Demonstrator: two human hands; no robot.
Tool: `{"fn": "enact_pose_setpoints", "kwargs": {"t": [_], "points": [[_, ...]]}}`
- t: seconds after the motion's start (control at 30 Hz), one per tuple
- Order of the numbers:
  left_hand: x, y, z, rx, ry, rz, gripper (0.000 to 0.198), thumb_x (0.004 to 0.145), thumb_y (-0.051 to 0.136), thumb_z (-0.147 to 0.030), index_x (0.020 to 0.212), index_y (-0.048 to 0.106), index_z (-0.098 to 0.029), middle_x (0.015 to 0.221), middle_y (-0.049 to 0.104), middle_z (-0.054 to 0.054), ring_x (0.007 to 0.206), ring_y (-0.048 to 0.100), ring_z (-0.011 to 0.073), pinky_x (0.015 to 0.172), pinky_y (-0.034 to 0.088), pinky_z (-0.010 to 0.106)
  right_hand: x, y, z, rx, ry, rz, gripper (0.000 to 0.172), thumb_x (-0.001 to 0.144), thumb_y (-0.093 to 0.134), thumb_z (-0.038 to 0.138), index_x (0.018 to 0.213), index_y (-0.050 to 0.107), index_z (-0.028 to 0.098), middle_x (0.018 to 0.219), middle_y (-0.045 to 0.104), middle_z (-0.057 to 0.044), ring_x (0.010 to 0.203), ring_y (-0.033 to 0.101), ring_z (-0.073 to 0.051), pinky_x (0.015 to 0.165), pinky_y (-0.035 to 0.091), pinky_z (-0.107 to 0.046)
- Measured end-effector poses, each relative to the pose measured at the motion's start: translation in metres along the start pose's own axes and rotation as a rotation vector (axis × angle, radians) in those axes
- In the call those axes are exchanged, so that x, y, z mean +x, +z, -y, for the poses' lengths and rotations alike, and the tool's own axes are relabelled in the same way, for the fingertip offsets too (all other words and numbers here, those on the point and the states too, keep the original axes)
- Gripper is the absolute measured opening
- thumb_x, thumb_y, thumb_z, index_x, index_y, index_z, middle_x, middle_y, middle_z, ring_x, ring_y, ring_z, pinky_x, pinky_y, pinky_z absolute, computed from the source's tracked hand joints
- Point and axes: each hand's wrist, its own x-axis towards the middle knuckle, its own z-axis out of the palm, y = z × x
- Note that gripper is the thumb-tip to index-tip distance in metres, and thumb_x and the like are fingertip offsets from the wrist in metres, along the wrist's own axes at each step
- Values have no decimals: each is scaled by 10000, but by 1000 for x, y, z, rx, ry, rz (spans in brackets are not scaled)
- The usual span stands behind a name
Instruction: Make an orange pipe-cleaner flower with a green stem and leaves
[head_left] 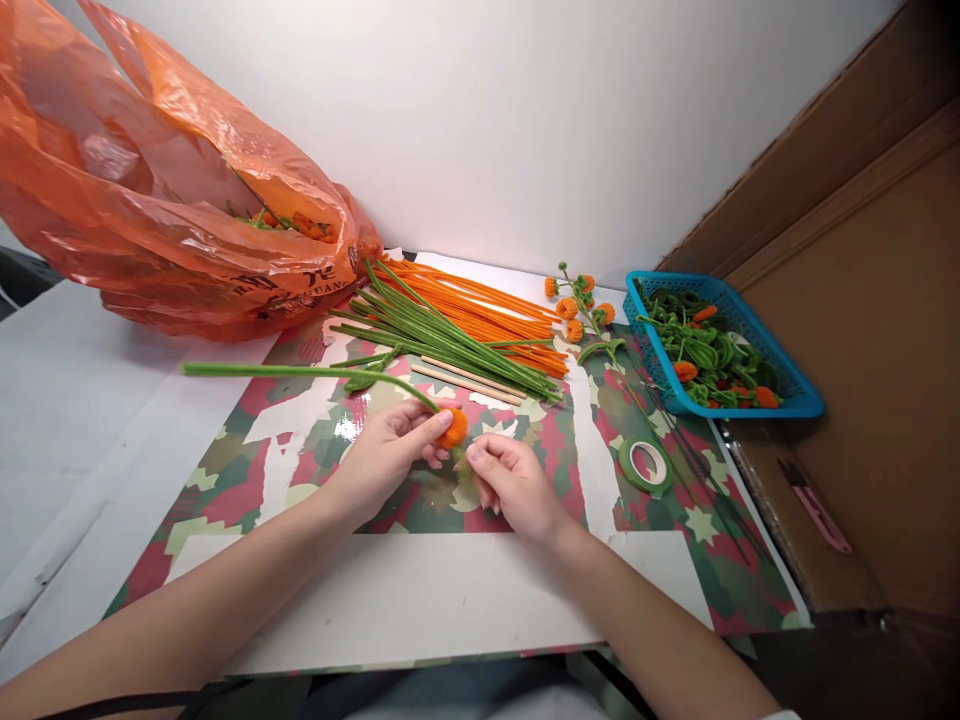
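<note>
My left hand pinches a small orange fuzzy ball at the end of a long green pipe cleaner that stretches off to the left. Just to its right, my right hand has its fingers curled close under the ball, on the short green stub below it. Both hands hover over the camouflage-patterned mat in the middle of the table.
A bundle of green and orange pipe cleaners and wooden sticks lies behind the hands. An orange plastic bag sits at back left. A blue basket of finished pieces, a finished orange-flower sprig and a green tape roll are at right, cardboard beyond.
</note>
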Motion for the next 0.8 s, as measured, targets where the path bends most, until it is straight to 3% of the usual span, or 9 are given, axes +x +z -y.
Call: {"fn": "enact_pose_setpoints", "kwargs": {"t": [0.07,0.17,0.23,0.3,0.4,0.57,0.7,0.8], "points": [[-1,0,0,35,-11,7,302,777,679,-452,893,691,-173,748,618,11,611,545,116,538,432,206,0,-2,1,-53,-109,-116,270,864,580,457,846,603,188,637,554,29,554,474,-95,538,386,-227],[-4,2,-3,90,-81,206,283,807,637,-458,803,667,-176,672,550,-5,578,504,118,511,417,207,0,-5,3,-84,-186,-208,269,868,598,399,1070,622,224,925,612,-21,770,549,-128,689,452,-251],[-7,4,-6,91,-120,366,307,811,627,-479,762,648,-177,648,521,-12,564,487,121,515,434,223,2,-5,3,-82,-189,-155,246,867,603,385,1049,648,226,984,596,-33,802,550,-137,696,465,-259],[-9,7,-7,82,-130,448,305,814,626,-483,790,650,-180,669,522,-10,589,497,127,535,451,233,3,-4,2,-85,-219,-113,180,856,615,374,898,675,209,926,574,-28,776,542,-138,648,465,-253],[-9,8,-6,30,-135,476,264,814,651,-442,853,654,-181,697,531,-9,612,505,120,575,459,235,5,-3,1,-81,-278,-162,178,840,636,351,752,659,198,826,572,-13,760,554,-138,662,478,-253],[-6,6,-2,-9,-192,501,291,825,647,-440,926,649,-167,802,628,41,660,575,138,611,466,253,5,-2,2,73,-210,-270,172,760,707,359,785,646,200,735,601,4,649,587,-132,569,505,-246],[-5,4,0,92,-161,449,325,833,619,-476,874,657,-156,825,667,51,504,396,73,474,308,203,4,-2,7,158,-131,-327,239,738,726,386,799,597,194,710,608,4,623,597,-126,519,497,-225],[-6,4,-1,127,-137,451,353,841,593,-500,883,663,-157,827,663,49,508,349,79,476,266,210,4,-2,6,146,-146,-348,256,727,736,386,809,585,197,725,635,-3,645,620,-136,522,507,-225]]}}
